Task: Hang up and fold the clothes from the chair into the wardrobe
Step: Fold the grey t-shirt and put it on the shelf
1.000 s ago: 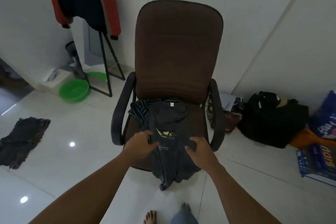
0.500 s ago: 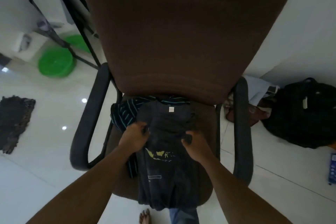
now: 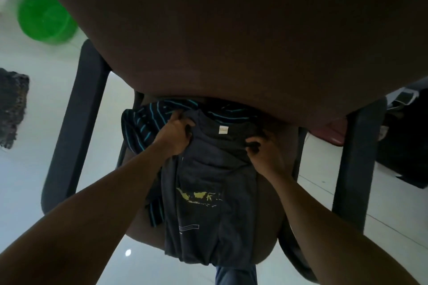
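Dark grey T-shirt (image 3: 208, 192), yellow map print, draped over the chair (image 3: 231, 41) seat: we grip its shoulders, left hand (image 3: 172, 136) and right hand (image 3: 264, 155) both clenched.

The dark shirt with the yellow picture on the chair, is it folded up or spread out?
Folded lengthwise: the dark shirt lies as a narrow strip with layered edges down the seat. Both hands, left hand and right hand, grip its collar end.

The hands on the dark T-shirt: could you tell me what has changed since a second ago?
Both hands slid up the T-shirt toward its collar; the left hand and right hand now bunch its shoulders in closed fingers. The view has moved closer. The T-shirt still lies on the chair, over the striped garment.
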A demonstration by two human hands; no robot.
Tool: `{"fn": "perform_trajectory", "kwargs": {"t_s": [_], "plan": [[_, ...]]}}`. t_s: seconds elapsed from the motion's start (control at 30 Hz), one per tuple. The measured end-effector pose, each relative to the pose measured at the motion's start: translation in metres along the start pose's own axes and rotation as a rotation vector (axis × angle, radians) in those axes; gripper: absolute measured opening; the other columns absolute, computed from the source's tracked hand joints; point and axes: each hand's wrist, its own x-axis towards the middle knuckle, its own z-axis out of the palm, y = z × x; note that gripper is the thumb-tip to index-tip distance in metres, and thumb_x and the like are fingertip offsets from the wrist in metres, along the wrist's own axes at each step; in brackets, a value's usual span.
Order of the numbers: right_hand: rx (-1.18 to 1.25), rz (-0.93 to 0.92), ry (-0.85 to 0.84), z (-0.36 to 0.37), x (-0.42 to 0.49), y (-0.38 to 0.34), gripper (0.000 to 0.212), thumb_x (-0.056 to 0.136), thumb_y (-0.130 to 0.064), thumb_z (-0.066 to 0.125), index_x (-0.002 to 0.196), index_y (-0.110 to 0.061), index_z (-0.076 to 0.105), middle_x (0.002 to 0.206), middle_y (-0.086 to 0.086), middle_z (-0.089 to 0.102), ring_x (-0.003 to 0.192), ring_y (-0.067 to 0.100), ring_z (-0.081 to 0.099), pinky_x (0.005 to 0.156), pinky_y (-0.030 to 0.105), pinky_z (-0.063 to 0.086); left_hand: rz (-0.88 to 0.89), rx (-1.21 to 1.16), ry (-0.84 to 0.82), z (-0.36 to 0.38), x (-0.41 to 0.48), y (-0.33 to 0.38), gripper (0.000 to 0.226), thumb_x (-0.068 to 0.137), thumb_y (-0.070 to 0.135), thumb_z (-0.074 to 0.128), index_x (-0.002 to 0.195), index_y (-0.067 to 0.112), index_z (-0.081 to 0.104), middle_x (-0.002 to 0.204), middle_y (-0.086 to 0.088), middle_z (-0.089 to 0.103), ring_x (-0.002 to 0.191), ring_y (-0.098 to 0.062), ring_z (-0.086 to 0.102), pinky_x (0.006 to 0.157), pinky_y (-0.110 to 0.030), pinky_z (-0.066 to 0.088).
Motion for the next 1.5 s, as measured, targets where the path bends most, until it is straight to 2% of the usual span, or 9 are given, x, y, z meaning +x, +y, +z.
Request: {"fn": "perform_trajectory", "kwargs": {"t_s": [0.2,0.47,0.8,0.97,1.03,1.1,1.17,1.3,1.5], "plan": [[-0.093,-0.018,0.092,0.002,-0.008,-0.004,0.022,0.094,-0.019,0.059,0.103,-0.033,0.072,0.123,-0.004,0.050,0.118,0.026,0.039,0.099,0.046,0.038,-0.022,-0.035,0.042,-0.001,-0.001,0.002,0.036,0.096,0.008,0.053,0.131,0.014,0.057,0.137,-0.016,0.044,0.115,-0.035,0.056,0.102,-0.042,0.046],[0.064,-0.087,0.044,-0.012,-0.029,-0.014,0.034,0.099,-0.003,0.048,0.097,-0.022,0.076,0.132,0.006,0.047,0.112,0.020,0.058,0.093,0.018,0.043,0.031,-0.128,0.248,-0.015,-0.040,0.003,0.024,0.088,0.009,0.055,0.109,0.019,0.048,0.098,-0.007,0.061,0.082,-0.029,0.059,0.070,-0.039,0.048],[0.189,-0.181,0.230,-0.035,-0.119,-0.038,0.031,0.096,0.002,0.053,0.114,-0.013,0.073,0.117,0.010,0.062,0.097,0.020,0.062,0.087,0.024,0.048,0.234,-0.234,0.368,-0.044,-0.130,-0.005,0.018,0.084,-0.003,0.061,0.098,0.007,0.067,0.114,-0.016,0.063,0.098,-0.034,0.064,0.085,-0.044,0.053],[0.331,-0.247,0.388,-0.061,-0.206,-0.063,0.031,0.091,0.009,0.056,0.108,-0.010,0.073,0.115,0.010,0.065,0.100,0.015,0.059,0.096,0.026,0.050,0.337,-0.320,0.374,-0.085,-0.223,-0.006,0.028,0.092,0.006,0.059,0.090,0.026,0.040,0.066,-0.004,0.056,0.055,-0.021,0.053,0.052,-0.042,0.043],[0.324,-0.261,0.427,-0.075,-0.246,-0.076,0.027,0.093,0.007,0.057,0.107,-0.010,0.073,0.108,0.012,0.069,0.082,0.015,0.061,0.077,0.017,0.053,0.428,-0.316,0.437,-0.104,-0.266,-0.007,0.034,0.092,0.006,0.060,0.085,0.028,0.034,0.059,-0.002,0.046,0.048,-0.015,0.041,0.049,-0.037,0.036],[0.343,-0.278,0.474,-0.090,-0.287,-0.093,0.025,0.095,0.005,0.056,0.106,-0.008,0.073,0.098,0.015,0.071,0.067,0.026,0.061,0.064,0.031,0.056,0.582,-0.242,0.498,-0.126,-0.308,-0.008,0.043,0.088,-0.001,0.057,0.077,0.031,0.032,0.058,0.002,0.042,0.049,-0.011,0.036,0.050,-0.036,0.034],[0.372,-0.325,0.558,-0.105,-0.329,-0.111,0.024,0.094,0.007,0.055,0.103,-0.007,0.073,0.102,0.012,0.071,0.083,0.027,0.065,0.082,0.042,0.058,0.698,-0.140,0.543,-0.148,-0.347,-0.007,0.043,0.081,-0.008,0.052,0.073,0.033,0.039,0.064,0.008,0.044,0.056,-0.009,0.039,0.056,-0.032,0.034],[0.311,-0.443,0.662,-0.147,-0.413,-0.146,0.024,0.093,0.006,0.058,0.100,-0.009,0.075,0.104,0.007,0.067,0.096,0.020,0.063,0.094,0.036,0.054,0.827,-0.048,0.672,-0.194,-0.415,0.008,0.034,0.085,-0.012,0.055,0.089,0.016,0.073,0.091,0.000,0.063,0.081,-0.017,0.059,0.078,-0.027,0.044],[-0.116,-0.614,0.675,-0.229,-0.527,-0.187,0.036,0.087,0.007,0.064,0.115,-0.016,0.073,0.108,0.003,0.061,0.097,0.018,0.058,0.083,0.017,0.042,0.931,-0.017,0.856,-0.277,-0.509,0.034,0.034,0.087,-0.011,0.059,0.100,0.014,0.077,0.098,-0.002,0.059,0.090,-0.018,0.058,0.086,-0.028,0.048]]}}
